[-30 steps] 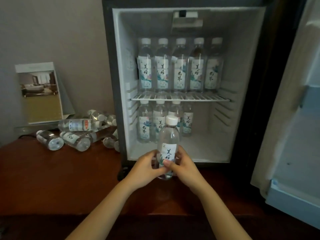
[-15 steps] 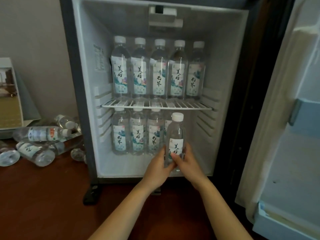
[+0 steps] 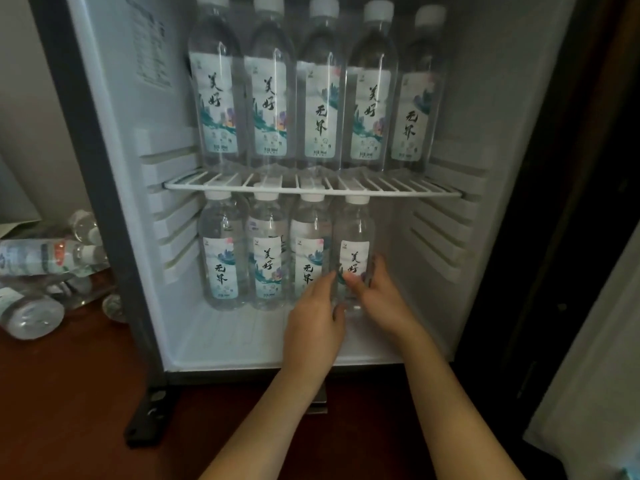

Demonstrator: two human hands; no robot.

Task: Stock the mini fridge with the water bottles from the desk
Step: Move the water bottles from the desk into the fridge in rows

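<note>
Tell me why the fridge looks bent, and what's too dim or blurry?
Head view: the wide lens bows the fridge frame and shelf; light is dim, the right side nearly black; the bottle in the left hand and right hand is sharp, the desk bottles at the left edge smeared.

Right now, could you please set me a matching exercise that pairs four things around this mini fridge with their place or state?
Things:
1. held water bottle, gripped by the left hand and right hand
2. wire shelf
3. loose water bottles
4. fridge door

Places or states:
A. lying on their sides on the desk
B. swung open at the right
C. upright, at the right end of the lower row
D. carrying five upright bottles

Pairs: 1-C, 2-D, 3-A, 4-B.
</note>
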